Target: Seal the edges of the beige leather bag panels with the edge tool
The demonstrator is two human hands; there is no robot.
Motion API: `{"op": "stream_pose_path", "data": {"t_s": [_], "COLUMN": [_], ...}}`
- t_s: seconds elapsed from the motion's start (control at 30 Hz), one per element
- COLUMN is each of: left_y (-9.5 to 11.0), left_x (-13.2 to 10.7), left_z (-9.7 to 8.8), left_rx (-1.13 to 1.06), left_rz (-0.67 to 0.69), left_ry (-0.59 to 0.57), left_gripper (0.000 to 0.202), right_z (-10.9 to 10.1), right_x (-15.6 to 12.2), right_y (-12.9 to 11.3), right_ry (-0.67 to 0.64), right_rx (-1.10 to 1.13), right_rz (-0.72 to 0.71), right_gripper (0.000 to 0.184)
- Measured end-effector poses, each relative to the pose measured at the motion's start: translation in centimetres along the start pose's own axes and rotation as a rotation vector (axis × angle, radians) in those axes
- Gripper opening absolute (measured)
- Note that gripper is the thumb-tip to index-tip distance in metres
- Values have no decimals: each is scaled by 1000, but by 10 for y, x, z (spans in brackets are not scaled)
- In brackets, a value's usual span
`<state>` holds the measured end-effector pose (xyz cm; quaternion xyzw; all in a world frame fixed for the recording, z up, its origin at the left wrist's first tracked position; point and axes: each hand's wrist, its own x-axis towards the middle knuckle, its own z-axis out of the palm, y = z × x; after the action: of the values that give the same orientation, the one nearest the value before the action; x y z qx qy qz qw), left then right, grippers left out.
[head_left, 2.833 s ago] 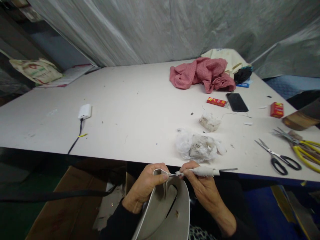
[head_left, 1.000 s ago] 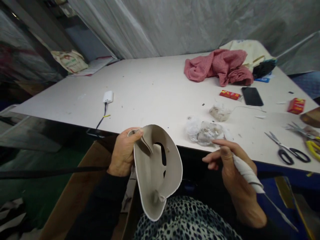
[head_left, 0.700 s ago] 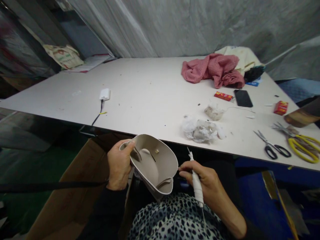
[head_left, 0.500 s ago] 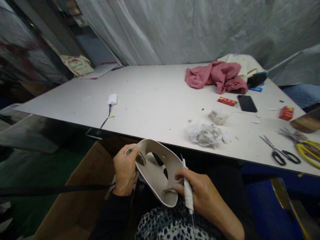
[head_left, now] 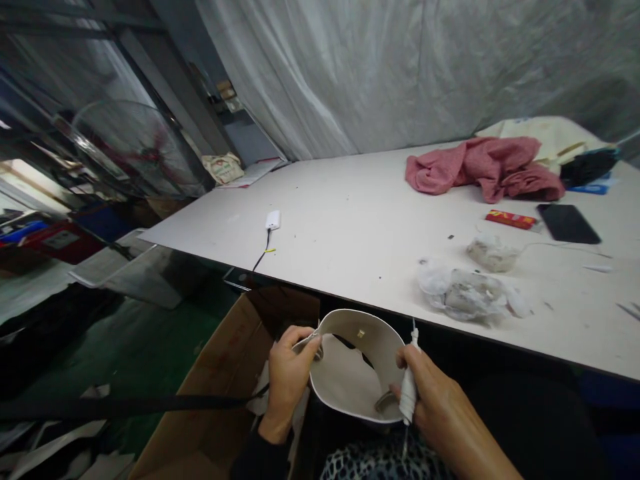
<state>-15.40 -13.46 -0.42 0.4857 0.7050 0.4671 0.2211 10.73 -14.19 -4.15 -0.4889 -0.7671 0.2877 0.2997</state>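
Note:
A beige, stiff-walled open piece (head_left: 350, 377), shaped like a small bag body with a pale edge, is held over my lap. Gaps show inside it, along with a small metal-coloured fitting on its far wall. My left hand (head_left: 291, 373) pinches its left rim between thumb and fingers. At the opposite side my right hand (head_left: 425, 380) grips the right rim. The same hand also holds an awl-like tool (head_left: 409, 393) with a white wrapped handle and thin metal ends, standing nearly upright outside the rim.
Before me is a white table (head_left: 340, 233) with crumpled plastic lumps (head_left: 470, 293), a pink cloth (head_left: 480, 167), a red packet (head_left: 510, 219), a phone (head_left: 569, 223) and a white cabled box (head_left: 273, 220). An open cardboard box (head_left: 215, 373) stands at lower left; a fan (head_left: 135, 143) is farther back.
My view has swung left, so the table items sit farther right and the scissors have mostly left the frame. The beige piece has tilted slightly; both hands keep their hold.

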Motion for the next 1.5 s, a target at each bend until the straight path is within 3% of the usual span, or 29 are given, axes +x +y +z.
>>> {"op": "stream_pose_path", "data": {"t_s": [0.33, 0.6, 0.73, 0.9, 1.13, 1.33, 1.5], "left_y": [7, 4, 19, 37, -10, -19, -22], "left_x": [-14, -19, -31, -52, -43, -37, -40], "left_z": [1, -1, -16, -25, -2, -21, -20], "left_rx": [-29, -64, -164, -157, -333, -343, -338], "left_rz": [47, 23, 3, 17, -282, -297, -276], "left_ry": [-3, -16, -42, -4, 58, 118, 113], "left_gripper": [7, 11, 12, 14, 30, 28, 30], "right_z": [-5, -1, -25, -58, -43, -38, -39], "right_x": [2, -5, -15, -21, -34, -38, -37], "right_y": [-1, 9, -1, -11, -10, -8, -8], "right_ry": [-55, 63, 163, 304, 281, 284, 305], "right_rx": [-170, 102, 220, 122, 13, 6, -5], "right_rz": [26, 114, 116, 135, 47, -32, -43], "right_gripper": [27, 23, 12, 6, 19, 10, 8]}}
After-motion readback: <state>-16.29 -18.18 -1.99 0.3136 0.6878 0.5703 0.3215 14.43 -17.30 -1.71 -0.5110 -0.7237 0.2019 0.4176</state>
